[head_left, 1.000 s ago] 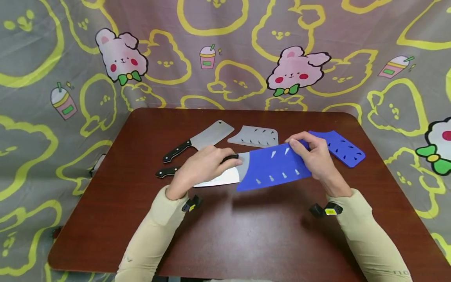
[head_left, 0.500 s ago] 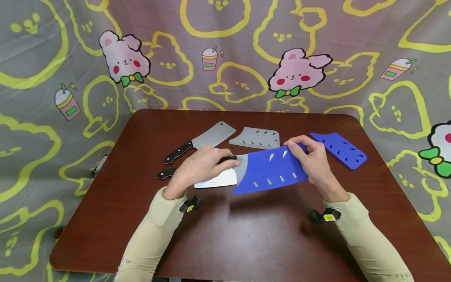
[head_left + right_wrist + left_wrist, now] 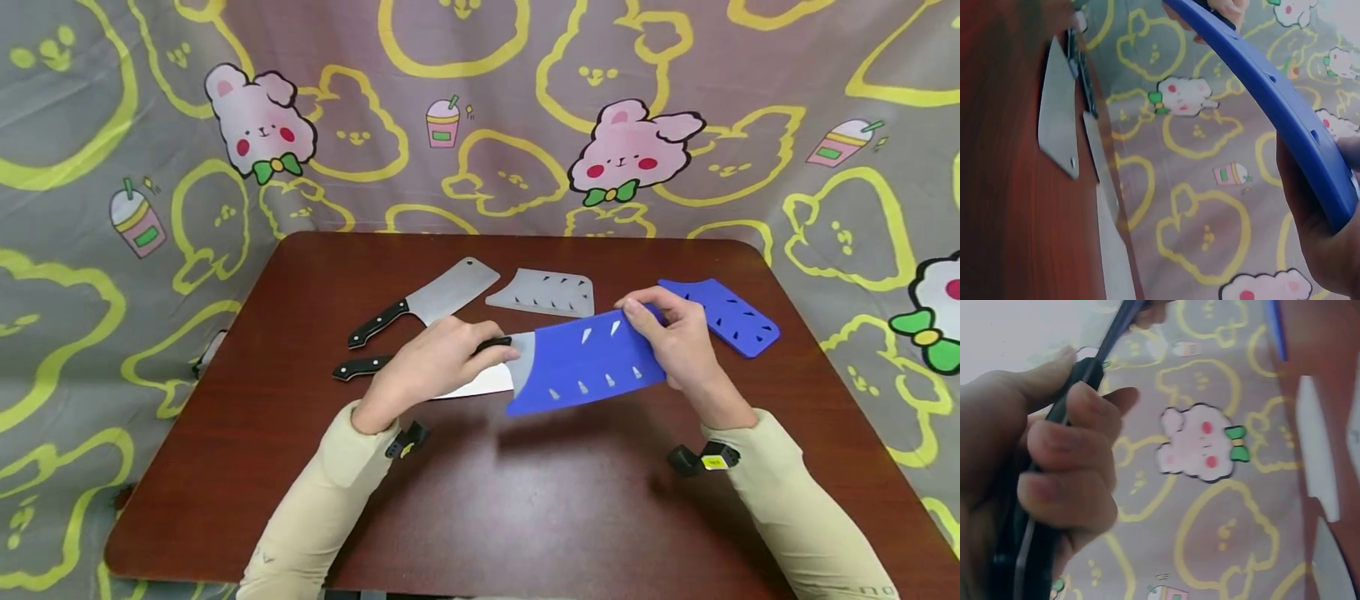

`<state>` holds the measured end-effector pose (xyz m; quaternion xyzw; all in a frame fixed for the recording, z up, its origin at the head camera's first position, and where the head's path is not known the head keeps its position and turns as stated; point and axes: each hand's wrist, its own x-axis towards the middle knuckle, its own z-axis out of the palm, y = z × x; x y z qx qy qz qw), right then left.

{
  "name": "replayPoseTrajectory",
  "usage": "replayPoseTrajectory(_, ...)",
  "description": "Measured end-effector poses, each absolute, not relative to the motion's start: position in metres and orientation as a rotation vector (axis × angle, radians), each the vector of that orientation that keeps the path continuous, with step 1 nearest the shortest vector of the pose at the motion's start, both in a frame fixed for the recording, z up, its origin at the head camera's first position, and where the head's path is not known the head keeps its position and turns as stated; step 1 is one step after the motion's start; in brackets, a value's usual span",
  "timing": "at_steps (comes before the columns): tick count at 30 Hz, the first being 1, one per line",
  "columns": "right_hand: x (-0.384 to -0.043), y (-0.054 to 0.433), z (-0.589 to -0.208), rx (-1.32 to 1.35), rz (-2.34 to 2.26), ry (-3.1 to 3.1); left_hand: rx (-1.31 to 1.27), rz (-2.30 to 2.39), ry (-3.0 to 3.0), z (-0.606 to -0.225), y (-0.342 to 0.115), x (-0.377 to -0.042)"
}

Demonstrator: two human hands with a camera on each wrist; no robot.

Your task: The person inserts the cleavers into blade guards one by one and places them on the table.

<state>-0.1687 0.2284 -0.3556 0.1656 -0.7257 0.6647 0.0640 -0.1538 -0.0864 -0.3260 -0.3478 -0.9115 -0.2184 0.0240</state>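
My left hand [image 3: 442,354] curls round the black handle [image 3: 1029,506] of a kitchen knife held above the table. Most of that knife's blade sits inside a blue slotted blade cover [image 3: 592,362]; a grey strip of blade [image 3: 522,358] shows between cover and handle. My right hand [image 3: 675,337] pinches the cover's far right end, thumb on the near face. Beneath my left hand lies another knife [image 3: 362,367], its bright blade partly hidden by the hand. Behind it rests a cleaver [image 3: 453,290] with a black riveted handle.
On the table [image 3: 480,517], a grey blade cover [image 3: 543,292] lies behind the held knife. A second blue cover [image 3: 723,317] lies at the back right, beyond my right hand. A patterned cloth [image 3: 510,100] hangs round the table's back and sides.
Both hands, with the knife and its cover, have shifted slightly right. The grips look the same, and the strip of blade showing is about as wide as before.
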Motion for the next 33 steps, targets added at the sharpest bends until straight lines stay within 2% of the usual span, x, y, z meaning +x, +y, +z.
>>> replayPoseTrajectory(11, -0.177, 0.255, -0.360, 0.513, 1.534, -2.758, -1.213, -0.708, -2.912, -0.355, -0.087, -0.161)
replayPoseTrajectory(19, -0.190, 0.280, -0.365, 0.868, 1.245, -3.016, -1.368, -0.709, -2.924, -0.366, -0.088, -0.165)
replayPoseTrajectory(28, -0.202, 0.309, -0.381, 1.205, 1.304, -3.188, -1.491, -0.730, -3.051, -0.377, -0.082, -0.163)
replayPoseTrajectory(33, -0.205, 0.321, -0.387, 1.172, 1.254, -3.279, -1.435, -0.723, -3.094, -0.377, -0.086, -0.164)
